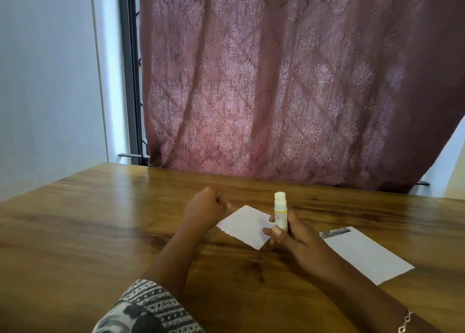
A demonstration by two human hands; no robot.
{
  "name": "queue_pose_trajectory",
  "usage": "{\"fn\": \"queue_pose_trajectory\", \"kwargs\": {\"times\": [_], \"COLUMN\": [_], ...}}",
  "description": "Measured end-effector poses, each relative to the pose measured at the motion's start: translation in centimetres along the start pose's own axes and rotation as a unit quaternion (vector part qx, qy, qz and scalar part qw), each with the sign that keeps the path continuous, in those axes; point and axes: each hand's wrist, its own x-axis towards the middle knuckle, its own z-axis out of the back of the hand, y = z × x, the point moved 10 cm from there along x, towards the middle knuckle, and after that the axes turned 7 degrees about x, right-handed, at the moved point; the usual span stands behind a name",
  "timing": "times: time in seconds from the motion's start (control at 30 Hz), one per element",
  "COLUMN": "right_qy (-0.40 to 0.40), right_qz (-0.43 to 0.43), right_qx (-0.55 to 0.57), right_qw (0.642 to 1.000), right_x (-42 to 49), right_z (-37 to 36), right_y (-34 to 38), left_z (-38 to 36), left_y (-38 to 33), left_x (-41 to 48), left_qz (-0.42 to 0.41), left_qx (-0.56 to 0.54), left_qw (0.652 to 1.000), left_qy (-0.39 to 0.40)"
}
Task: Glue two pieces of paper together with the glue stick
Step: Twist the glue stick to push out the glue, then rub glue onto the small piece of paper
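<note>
My right hand (289, 234) grips a white and yellow glue stick (280, 210) upright, white tip up, over the right edge of a small white paper (245, 225) lying on the wooden table (100, 232). A larger white paper (364, 253) with a dark printed strip at its far edge lies flat to the right. My left hand (203, 208) hovers at the small paper's left corner with its fingers curled into a fist. Nothing shows inside the fist.
A patterned dark pink curtain (289, 81) hangs behind the table's far edge. A white wall (45, 81) and a dark window frame (130, 68) stand at the left. I see a patterned sleeve on my left arm and a bracelet (405, 322) on my right wrist.
</note>
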Motion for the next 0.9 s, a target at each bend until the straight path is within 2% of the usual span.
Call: {"fn": "queue_pose_trajectory", "kwargs": {"times": [0.1, 0.17, 0.63, 0.8, 0.9], "right_qy": [0.042, 0.048, 0.072, 0.076, 0.081], "right_qz": [0.005, 0.02, 0.029, 0.027, 0.031], "right_qx": [-0.047, -0.06, -0.055, -0.05, -0.046], "right_qw": [0.998, 0.997, 0.995, 0.995, 0.995], "right_x": [0.4, 0.4, 0.1, -0.1, -0.4], "right_z": [-1.6, -2.1, -3.0, -3.1, -3.3], "right_y": [0.2, 0.3, 0.5, 0.5, 0.8], "left_z": [-1.8, -2.9, -4.7, -5.2, -5.6], "left_y": [2.2, 2.6, 2.6, 2.5, 2.2], "left_x": [0.3, 0.6, 1.2, 0.6, 0.5], "left_qz": [0.058, 0.068, 0.102, 0.11, 0.103], "left_qx": [0.041, 0.061, 0.036, 0.09, 0.083], "left_qw": [0.996, 0.992, 0.987, 0.979, 0.978], "left_qy": [0.057, 0.082, 0.119, 0.144, 0.16]}}
